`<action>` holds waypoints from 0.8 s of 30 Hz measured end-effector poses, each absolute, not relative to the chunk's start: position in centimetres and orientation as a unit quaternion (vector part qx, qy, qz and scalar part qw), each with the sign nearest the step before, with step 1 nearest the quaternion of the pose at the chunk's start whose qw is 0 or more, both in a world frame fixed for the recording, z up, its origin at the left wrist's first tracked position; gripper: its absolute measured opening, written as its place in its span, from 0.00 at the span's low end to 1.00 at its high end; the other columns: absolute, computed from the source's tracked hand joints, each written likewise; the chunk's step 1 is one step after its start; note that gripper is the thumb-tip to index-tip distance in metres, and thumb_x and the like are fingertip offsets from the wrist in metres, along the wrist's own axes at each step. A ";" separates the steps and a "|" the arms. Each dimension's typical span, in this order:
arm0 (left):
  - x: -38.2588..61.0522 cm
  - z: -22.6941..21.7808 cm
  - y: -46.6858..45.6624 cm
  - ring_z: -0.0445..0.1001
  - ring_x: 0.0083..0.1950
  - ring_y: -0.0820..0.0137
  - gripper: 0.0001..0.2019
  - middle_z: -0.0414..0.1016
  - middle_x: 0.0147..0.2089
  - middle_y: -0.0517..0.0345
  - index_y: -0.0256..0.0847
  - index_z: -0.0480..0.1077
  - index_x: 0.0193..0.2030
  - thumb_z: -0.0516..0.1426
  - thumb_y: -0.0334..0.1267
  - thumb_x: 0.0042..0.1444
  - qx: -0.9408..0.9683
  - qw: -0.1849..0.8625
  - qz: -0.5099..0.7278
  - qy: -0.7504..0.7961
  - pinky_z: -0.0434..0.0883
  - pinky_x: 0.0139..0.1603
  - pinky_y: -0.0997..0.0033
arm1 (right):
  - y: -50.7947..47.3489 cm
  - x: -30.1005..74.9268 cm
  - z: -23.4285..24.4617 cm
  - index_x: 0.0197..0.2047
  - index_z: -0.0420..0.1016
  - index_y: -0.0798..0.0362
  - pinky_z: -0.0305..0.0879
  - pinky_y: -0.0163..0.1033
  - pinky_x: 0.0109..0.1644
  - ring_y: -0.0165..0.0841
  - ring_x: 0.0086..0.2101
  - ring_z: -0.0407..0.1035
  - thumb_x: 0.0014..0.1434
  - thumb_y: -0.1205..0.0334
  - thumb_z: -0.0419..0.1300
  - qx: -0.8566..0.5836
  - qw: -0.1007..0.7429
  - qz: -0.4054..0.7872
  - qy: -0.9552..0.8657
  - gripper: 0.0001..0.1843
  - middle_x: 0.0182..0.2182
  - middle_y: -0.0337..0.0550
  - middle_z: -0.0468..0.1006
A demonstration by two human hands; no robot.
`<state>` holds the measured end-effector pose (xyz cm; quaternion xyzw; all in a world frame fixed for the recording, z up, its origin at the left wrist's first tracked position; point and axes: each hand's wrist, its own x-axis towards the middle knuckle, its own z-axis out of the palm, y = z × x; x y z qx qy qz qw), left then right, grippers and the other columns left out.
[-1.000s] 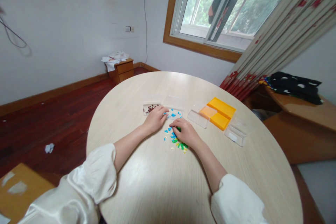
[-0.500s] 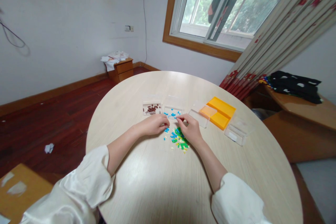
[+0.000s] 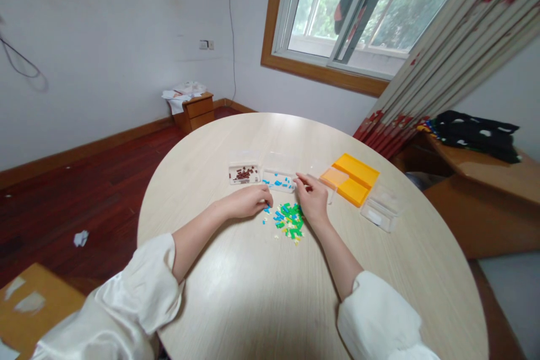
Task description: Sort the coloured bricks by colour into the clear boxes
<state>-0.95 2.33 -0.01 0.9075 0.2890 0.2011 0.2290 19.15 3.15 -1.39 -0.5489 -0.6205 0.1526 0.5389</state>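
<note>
My left hand [image 3: 252, 201] rests on the table with its fingers curled together, beside a few small blue bricks [image 3: 267, 210]; what lies between the fingertips is too small to make out. My right hand [image 3: 312, 198] hovers by the right end of a clear plastic box [image 3: 277, 189] that holds several blue bricks [image 3: 278, 181]. Its fingers are a little apart, and nothing shows in them. Between my hands lies a loose pile of small green bricks [image 3: 295, 217], mixed with blue, yellow and cream ones.
Left of the blue bricks' box stands another clear box with brown bricks [image 3: 244, 173]. To the right are a yellow compartment case [image 3: 356, 180] and a clear empty-looking box [image 3: 378, 215]. A transparent lid [image 3: 331, 196] lies partly behind my right hand. Everything stands on a round wooden table [image 3: 261, 287].
My right hand has drawn back to the right from the box of blue bricks, and its fingers have parted. A blue brick now lies at that box's right end. My left hand has barely moved.
</note>
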 end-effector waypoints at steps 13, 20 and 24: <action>-1.1 0.0 3.0 0.69 0.39 0.68 0.06 0.71 0.36 0.55 0.36 0.69 0.36 0.53 0.26 0.53 0.843 0.152 0.309 0.413 0.66 0.42 0.69 | 0.2 17.0 0.0 0.29 0.74 0.53 0.65 0.35 0.35 0.29 0.28 0.67 0.48 0.71 0.57 -0.381 0.321 0.195 -0.845 0.06 0.25 0.38 0.74; -1.1 0.1 3.1 0.69 0.41 0.68 0.08 0.71 0.37 0.54 0.36 0.70 0.37 0.52 0.25 0.53 0.827 0.144 0.338 0.426 0.66 0.44 0.68 | 0.3 17.0 -0.5 0.34 0.77 0.54 0.66 0.37 0.41 0.31 0.33 0.69 0.49 0.74 0.57 -0.364 0.273 0.236 -0.859 0.11 0.29 0.41 0.78; -1.1 0.1 3.1 0.69 0.41 0.68 0.08 0.70 0.38 0.53 0.36 0.70 0.38 0.52 0.25 0.54 0.829 0.141 0.331 0.428 0.66 0.44 0.68 | 0.1 16.8 0.1 0.33 0.77 0.54 0.65 0.38 0.42 0.31 0.34 0.69 0.51 0.73 0.56 -0.362 0.257 0.213 -0.870 0.10 0.29 0.42 0.78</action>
